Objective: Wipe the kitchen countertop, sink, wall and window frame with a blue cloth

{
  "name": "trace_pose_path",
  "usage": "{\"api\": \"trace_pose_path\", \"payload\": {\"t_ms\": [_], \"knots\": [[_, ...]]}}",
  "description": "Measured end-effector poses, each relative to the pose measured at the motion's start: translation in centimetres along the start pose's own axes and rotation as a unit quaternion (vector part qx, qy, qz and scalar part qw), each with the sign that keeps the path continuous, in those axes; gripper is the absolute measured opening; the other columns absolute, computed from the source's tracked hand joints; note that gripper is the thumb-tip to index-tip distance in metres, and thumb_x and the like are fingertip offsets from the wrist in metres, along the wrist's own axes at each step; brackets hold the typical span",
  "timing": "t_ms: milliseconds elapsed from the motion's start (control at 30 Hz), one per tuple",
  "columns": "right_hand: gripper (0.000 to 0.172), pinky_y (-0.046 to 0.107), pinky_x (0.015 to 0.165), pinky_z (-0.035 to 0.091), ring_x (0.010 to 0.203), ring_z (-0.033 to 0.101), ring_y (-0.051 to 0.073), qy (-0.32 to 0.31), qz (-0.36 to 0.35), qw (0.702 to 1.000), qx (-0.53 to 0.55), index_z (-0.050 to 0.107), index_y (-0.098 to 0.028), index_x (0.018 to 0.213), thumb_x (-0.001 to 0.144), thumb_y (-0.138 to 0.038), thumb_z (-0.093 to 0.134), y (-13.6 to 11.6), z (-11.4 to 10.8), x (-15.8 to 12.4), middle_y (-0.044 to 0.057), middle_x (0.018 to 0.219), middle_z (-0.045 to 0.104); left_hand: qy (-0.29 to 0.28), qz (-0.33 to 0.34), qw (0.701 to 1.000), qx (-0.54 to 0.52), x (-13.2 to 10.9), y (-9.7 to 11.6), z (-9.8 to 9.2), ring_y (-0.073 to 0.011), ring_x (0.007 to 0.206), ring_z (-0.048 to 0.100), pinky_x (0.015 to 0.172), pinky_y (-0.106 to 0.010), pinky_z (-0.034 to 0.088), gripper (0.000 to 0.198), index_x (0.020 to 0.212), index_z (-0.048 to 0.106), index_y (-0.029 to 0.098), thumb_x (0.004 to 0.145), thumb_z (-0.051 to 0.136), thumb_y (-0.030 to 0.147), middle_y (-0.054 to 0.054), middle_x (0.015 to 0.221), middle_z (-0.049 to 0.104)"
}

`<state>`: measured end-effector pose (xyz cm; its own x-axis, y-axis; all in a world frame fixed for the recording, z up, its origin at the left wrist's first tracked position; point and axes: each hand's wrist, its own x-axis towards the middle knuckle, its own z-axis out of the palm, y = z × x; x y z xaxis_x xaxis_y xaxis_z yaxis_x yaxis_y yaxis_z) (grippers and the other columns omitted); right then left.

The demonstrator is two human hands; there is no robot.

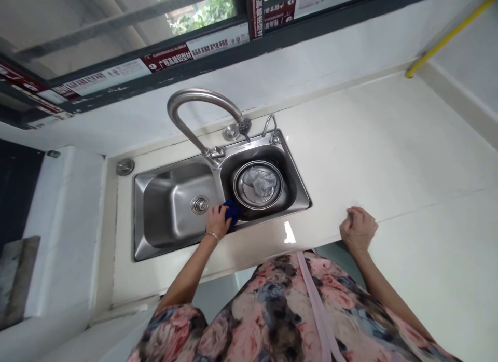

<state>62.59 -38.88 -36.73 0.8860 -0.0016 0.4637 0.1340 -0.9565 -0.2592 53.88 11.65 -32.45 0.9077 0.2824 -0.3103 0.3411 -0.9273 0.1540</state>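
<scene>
My left hand (218,221) is closed on a dark blue cloth (232,212) at the front of the divider between the two sink basins. Inside the right basin (290,188) stands a round metal strainer bowl (238,193), and a crumpled grey, translucent piece (262,183) lies in it; I cannot tell whether that is a cloth or plastic. My right hand (358,229) rests in a loose fist at the counter's front edge, right of the sink, with nothing visible in it.
A tall curved faucet (202,95) rises behind the sink, and a small spout (269,124) stands to its right. Between them are a steel scrubber (245,126) and a round metal cap (231,132). The left basin (161,211) has a drain (199,205). A yellow pipe (451,35) meets the counter (385,144).
</scene>
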Motion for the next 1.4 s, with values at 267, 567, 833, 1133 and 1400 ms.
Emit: {"api": "trace_pose_path", "payload": {"t_ms": [267,567,833,1133,1400], "knots": [[0.03,0.041,0.091,0.041,0.109,0.062,0.029,-0.011,0.002,1.0,-0.001,0.067,-0.018,0.112,0.085,-0.012,0.057,0.2,-0.3,-0.1,0.013,0.121,0.071,0.046,-0.04,0.996,0.065,7.6,1.7,-2.1,-0.0405,0.127,0.05,0.103,-0.055,0.045,0.043,0.131,0.065,0.025,0.088,0.066,0.025,-0.017,0.146,0.054],[0.035,0.041,0.091,0.044,0.108,0.063,0.028,-0.006,-0.005,1.0,0.006,0.065,-0.02,0.115,0.083,-0.01,0.056,-0.1,-0.7,-0.2,0.012,0.121,0.071,0.003,0.137,0.989,0.052,19.7,2.7,-3.2,-0.036,0.129,0.049,0.12,-0.057,0.028,0.04,0.101,0.074,0.021,0.092,0.038,0.008,-0.02,0.124,0.063],[0.031,0.041,0.094,0.05,0.109,0.068,0.027,-0.032,-0.005,0.999,-0.007,0.064,-0.02,0.113,0.084,-0.011,0.057,0.5,-0.9,-0.5,0.012,0.12,0.072,-0.073,0.239,0.968,0.006,26.3,4.7,-1.7,-0.0327,0.123,0.053,0.12,-0.053,0.03,0.03,0.09,0.074,0.022,0.089,0.047,0.01,-0.017,0.111,0.064],[0.028,0.042,0.095,0.051,0.109,0.069,0.027,-0.039,0.007,0.999,-0.02,0.065,-0.02,0.112,0.087,-0.012,0.057,0.2,-1.3,-0.2,0.012,0.119,0.073,-0.106,0.383,0.917,-0.008,29.8,8.8,-1.6,-0.0281,0.13,0.05,0.119,-0.051,0.031,0.031,0.093,0.073,0.024,0.097,0.044,0.012,-0.011,0.136,0.064],[0.031,0.041,0.098,0.05,0.111,0.068,0.026,-0.018,-0.024,1.0,-0.007,0.067,-0.018,0.112,0.085,-0.01,0.056,0.4,-1.3,0.0,0.013,0.118,0.072,0.008,0.577,0.813,0.073,32.6,17.8,0.9,-0.023,0.106,0.058,0.106,-0.045,0.04,0.031,0.092,0.073,0.021,0.103,0.045,0.014,-0.01,0.111,0.071]]}}
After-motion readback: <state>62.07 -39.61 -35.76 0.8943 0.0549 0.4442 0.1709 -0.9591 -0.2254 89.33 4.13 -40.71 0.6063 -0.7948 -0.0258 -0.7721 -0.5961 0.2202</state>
